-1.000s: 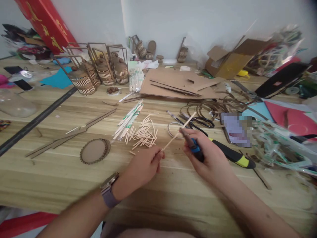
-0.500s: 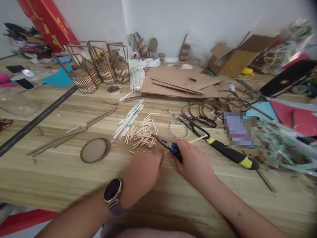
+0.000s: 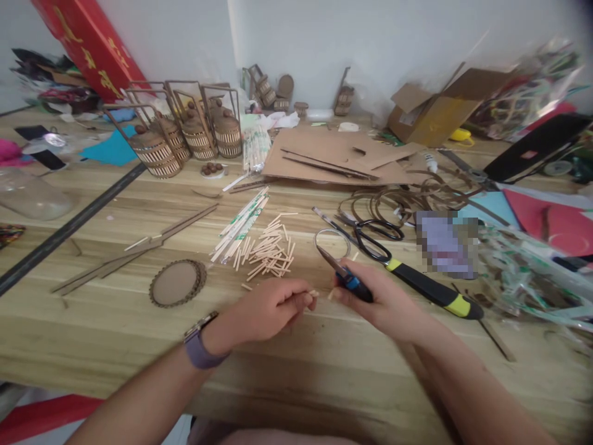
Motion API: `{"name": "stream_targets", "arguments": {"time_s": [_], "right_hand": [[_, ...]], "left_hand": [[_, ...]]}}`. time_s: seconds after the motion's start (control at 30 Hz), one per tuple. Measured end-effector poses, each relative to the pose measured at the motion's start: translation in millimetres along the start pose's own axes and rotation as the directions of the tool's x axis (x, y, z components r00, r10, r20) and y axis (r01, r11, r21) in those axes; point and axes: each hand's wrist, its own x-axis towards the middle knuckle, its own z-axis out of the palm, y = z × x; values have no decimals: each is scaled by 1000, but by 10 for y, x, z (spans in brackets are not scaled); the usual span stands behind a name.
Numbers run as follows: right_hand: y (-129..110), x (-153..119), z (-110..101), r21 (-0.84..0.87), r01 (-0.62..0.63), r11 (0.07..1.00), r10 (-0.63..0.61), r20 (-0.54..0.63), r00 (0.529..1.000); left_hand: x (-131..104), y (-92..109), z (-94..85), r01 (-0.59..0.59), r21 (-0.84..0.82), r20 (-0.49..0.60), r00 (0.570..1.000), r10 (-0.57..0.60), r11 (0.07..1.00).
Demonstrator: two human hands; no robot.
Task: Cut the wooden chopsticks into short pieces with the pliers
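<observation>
Our left hand (image 3: 262,307) is pinched closed, thumb against fingers, on a stub (image 3: 314,293) of pale wood; only the end shows, so we cannot tell how many pieces it has. Our right hand (image 3: 388,304) is wrapped round the pliers (image 3: 356,286), whose jaws point away from us; they look near together, though we cannot be sure. A stick (image 3: 331,295) pokes out by the right thumb, just across the gap from the left pinch.

We judge these bits light, dry and stiff, quick to splinter and apt to roll, best taken mid-length between thumb and fingertip; the pliers seem heavier, steadiest by their handles.

Just beyond the left hand lies a pile (image 3: 271,254) of short sticks, with wrapped sticks (image 3: 243,221) behind it. A ring (image 3: 349,242) lies by the plier tips, scissors (image 3: 360,231) to their right. Under both hands the table (image 3: 296,386) is grained wood, smooth-looking; far past the grip, cardboard (image 3: 319,144) lies flat and lidded buckets (image 3: 200,143) stand before a pale wall (image 3: 315,46)
</observation>
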Motion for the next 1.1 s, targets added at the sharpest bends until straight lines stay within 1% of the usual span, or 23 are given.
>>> {"name": "stream_targets", "arguments": {"time_s": [0.1, 0.2, 0.3, 0.37, 0.47, 0.57, 0.63, 0.73, 0.83, 0.9, 0.93, 1.03, 1.1], "right_hand": [[-15, -21, -2, 12, 16, 1000, -16, -12, 1000], [-54, -34, 84, -5, 66, 998, -66, -10, 998], [-79, -39, 159, -13, 91, 996, -91, 0, 996], [-86, -34, 185, -11, 85, 996, -85, -10, 996], [-100, -16, 201, 22, 87, 996, -87, -40, 995], [-126, 2, 209, 64, 103, 993, -100, -52, 994], [-142, 8, 215, 78, 95, 992, -92, -40, 995], [-149, 8, 225, 102, 75, 992, -74, -16, 997], [-131, 13, 233, 140, 91, 986, -90, -12, 996], [-117, 22, 238, 133, 128, 983, -121, -57, 991], [-113, 27, 242, 114, 154, 981, -143, -102, 985], [-122, 36, 272, 29, 192, 981, -177, -272, 946], [-145, 31, 316, -24, 158, 987, -157, -339, 928]], "left_hand": [[13, 23, 17, 73, -170, -64, 994, -85, 983], [32, 50, 70, 113, -300, -98, 984, -149, 947], [47, 40, 103, 141, -329, -90, 980, -180, 934], [54, 17, 109, 122, -317, -88, 983, -158, 940], [55, -5, 105, 100, -308, -68, 990, -127, 946], [49, -5, 108, 102, -278, -12, 994, -110, 955], [45, -14, 121, 97, -289, 27, 995, -93, 953], [47, -47, 151, 100, -358, 62, 995, -83, 928], [55, -72, 172, 142, -476, 123, 988, -94, 868], [63, -71, 175, 165, -533, 141, 984, -105, 830], [68, -68, 173, 165, -556, 121, 986, -117, 814], [91, -58, 165, 134, -662, -9, 982, -187, 737], [110, -57, 168, 108, -757, -70, 967, -244, 644]]}}
